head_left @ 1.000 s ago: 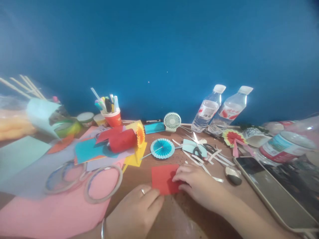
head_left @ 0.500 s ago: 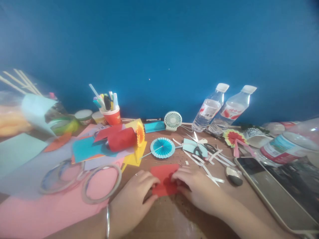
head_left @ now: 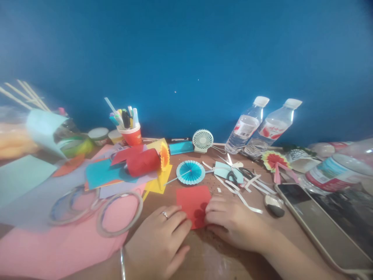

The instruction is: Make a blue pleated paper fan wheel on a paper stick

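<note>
A small red sheet of paper [head_left: 192, 202] lies on the brown table between my hands. My left hand [head_left: 167, 237], with a ring and a silver bangle, rests at its lower left corner. Its fingertips touch the paper while the thumb stands apart, so the hand is open. At the right edge, my right hand [head_left: 236, 221] has its fingers curled and closed on the paper; the thumb is partly hidden beneath them. Just beyond the sheet is a blue pleated paper fan [head_left: 190, 172] with a thin stick.
Tape rolls [head_left: 119, 214] lie on pink paper [head_left: 72, 252] at left. Scissors [head_left: 232, 179] sit among white paper strips [head_left: 247, 204]. A phone [head_left: 323, 229] and a computer mouse-like rounded object [head_left: 274, 205] are at right. Behind stand a small fan [head_left: 203, 140], bottles [head_left: 244, 126] and a pen cup [head_left: 130, 136].
My left hand has moved back towards me and its thumb has come off the paper. More of the red sheet shows, its far edge farther away. My right hand has shifted slightly.
</note>
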Tool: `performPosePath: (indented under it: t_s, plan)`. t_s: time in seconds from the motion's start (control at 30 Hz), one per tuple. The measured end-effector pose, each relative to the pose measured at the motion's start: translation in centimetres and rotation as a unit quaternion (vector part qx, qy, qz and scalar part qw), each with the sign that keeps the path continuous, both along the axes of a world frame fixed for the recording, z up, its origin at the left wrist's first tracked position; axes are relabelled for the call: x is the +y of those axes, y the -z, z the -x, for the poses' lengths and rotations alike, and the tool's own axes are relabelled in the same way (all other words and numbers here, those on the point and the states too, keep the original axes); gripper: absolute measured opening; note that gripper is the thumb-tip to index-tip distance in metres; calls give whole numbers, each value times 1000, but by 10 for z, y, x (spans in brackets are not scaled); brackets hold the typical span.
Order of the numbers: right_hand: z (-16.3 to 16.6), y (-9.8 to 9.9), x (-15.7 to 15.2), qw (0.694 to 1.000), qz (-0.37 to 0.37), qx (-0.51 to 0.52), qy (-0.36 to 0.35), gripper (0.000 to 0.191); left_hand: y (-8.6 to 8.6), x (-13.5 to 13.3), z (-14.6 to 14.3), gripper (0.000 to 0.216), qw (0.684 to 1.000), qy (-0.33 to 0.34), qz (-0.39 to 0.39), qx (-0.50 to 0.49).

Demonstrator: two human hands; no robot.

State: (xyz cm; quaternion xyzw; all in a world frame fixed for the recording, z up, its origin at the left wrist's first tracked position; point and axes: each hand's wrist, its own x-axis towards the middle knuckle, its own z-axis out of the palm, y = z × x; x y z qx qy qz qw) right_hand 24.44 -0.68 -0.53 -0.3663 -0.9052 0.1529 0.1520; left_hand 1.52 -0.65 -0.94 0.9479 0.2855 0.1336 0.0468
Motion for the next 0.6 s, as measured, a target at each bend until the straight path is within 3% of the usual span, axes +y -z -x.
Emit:
performPosePath:
  t_s: [0.37,0.5,0.6]
  plan:
    - [-4,5,-1,999,32,6,-10,13,-7,-1,-2,44,996,14,83,12]
    - [-6,3,-1,996,88,-2,22,7,-10,-2,-2,44,996,41,68,45]
    - [-8,2,0,991,121,-17,51,14,-9,-2,-2,46,996,67,31,46]
